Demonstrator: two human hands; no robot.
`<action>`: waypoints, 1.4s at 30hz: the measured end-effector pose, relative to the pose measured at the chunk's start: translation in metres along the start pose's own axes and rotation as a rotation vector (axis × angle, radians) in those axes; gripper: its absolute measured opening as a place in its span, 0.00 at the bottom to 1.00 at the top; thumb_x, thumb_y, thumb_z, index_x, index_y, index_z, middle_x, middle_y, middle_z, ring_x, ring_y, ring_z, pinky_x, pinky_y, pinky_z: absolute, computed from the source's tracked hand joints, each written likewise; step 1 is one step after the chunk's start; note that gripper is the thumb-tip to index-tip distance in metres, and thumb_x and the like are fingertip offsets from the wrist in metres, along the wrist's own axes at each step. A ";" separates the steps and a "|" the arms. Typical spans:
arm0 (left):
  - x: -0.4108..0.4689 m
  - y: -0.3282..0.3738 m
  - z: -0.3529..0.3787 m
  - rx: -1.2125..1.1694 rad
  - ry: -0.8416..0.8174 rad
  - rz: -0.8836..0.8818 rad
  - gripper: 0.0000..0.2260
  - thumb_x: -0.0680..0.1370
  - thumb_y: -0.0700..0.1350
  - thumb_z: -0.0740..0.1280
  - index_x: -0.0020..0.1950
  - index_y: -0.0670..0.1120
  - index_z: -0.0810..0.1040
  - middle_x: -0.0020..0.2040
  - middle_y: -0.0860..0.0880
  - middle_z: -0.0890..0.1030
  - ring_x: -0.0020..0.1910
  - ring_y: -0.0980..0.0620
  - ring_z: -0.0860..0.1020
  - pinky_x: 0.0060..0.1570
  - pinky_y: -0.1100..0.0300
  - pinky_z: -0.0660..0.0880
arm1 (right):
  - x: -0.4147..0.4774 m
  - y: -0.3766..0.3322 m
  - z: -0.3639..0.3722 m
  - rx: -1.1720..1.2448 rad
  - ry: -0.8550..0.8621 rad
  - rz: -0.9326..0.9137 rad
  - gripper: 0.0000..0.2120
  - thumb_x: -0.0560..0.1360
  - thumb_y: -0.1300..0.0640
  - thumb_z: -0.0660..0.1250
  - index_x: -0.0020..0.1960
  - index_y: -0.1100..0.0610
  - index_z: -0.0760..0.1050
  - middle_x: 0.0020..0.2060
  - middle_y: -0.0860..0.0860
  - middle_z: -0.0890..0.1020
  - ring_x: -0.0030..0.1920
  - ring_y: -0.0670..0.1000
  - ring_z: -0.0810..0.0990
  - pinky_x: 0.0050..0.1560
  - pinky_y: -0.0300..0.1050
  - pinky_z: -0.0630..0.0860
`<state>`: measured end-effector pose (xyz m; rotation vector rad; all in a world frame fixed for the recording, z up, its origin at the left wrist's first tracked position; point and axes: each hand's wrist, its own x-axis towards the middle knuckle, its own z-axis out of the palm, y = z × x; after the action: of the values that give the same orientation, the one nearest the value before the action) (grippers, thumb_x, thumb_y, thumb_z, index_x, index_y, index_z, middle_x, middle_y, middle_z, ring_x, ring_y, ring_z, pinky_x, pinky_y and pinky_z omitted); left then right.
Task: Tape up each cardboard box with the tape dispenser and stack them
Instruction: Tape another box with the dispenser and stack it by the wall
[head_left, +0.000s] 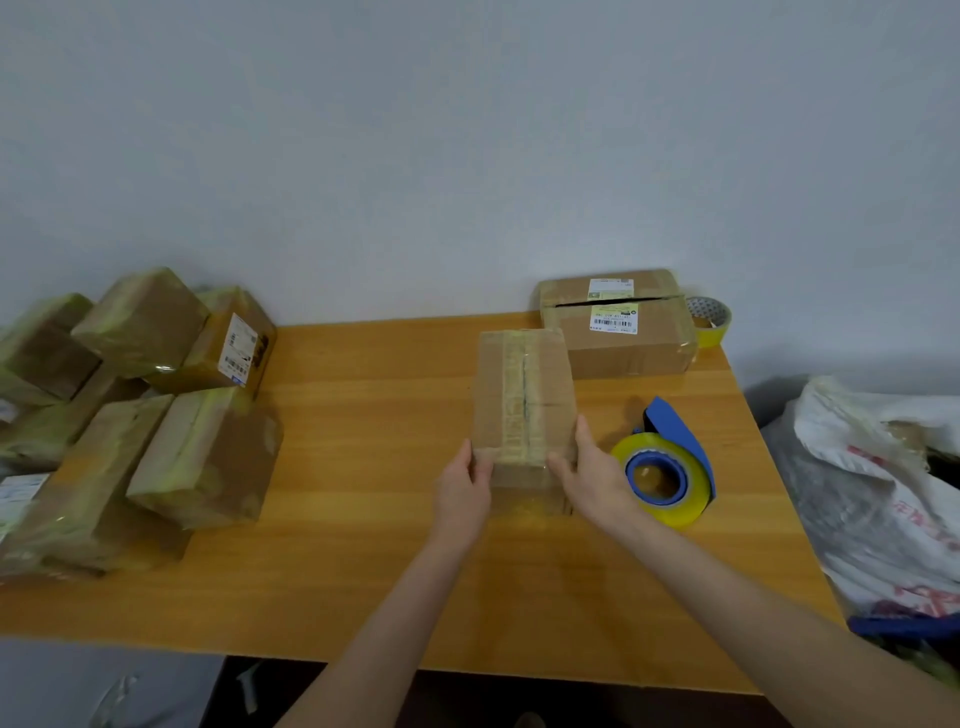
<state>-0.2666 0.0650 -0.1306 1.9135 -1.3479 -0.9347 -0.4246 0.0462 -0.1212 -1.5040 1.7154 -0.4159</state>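
Holding the small box only at its near end could go badly. If it is lifted like this, the far end may dip and the box may slip out. The tape dispenser lies just beside the right wrist, so a quick swing that way could knock it along the counter. The pile of taped boxes on the left looks tumbled, and one more box set on top crooked might make it slide.

The small box stands in the middle of the counter, its long side pointing away from the person, with tape along its top seam. The left grip clasps its near left edge and the right grip clasps its near right corner, thumbs up on top. A bigger box with a gaping slit waits behind it.
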 end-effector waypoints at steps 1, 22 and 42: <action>0.000 -0.004 -0.004 -0.028 -0.051 -0.011 0.19 0.83 0.48 0.58 0.73 0.43 0.68 0.66 0.50 0.75 0.63 0.51 0.74 0.56 0.65 0.68 | 0.000 0.003 -0.003 0.014 -0.009 -0.014 0.35 0.82 0.48 0.59 0.80 0.55 0.43 0.60 0.54 0.79 0.52 0.55 0.80 0.43 0.47 0.78; 0.013 -0.014 -0.010 0.196 0.083 0.131 0.15 0.71 0.49 0.75 0.43 0.52 0.69 0.34 0.54 0.74 0.35 0.54 0.75 0.29 0.66 0.66 | 0.002 0.023 -0.019 -0.322 0.201 -0.214 0.27 0.75 0.45 0.69 0.72 0.49 0.69 0.49 0.47 0.79 0.50 0.50 0.78 0.43 0.44 0.75; 0.021 -0.032 -0.010 0.104 -0.091 0.199 0.28 0.77 0.51 0.69 0.75 0.50 0.64 0.59 0.58 0.77 0.51 0.59 0.79 0.40 0.78 0.71 | 0.016 0.035 -0.027 -0.042 -0.017 -0.260 0.23 0.76 0.48 0.69 0.68 0.48 0.67 0.56 0.49 0.82 0.50 0.51 0.82 0.50 0.51 0.80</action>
<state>-0.2366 0.0553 -0.1549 1.7900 -1.6354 -0.8770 -0.4677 0.0326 -0.1345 -1.7644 1.5279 -0.5022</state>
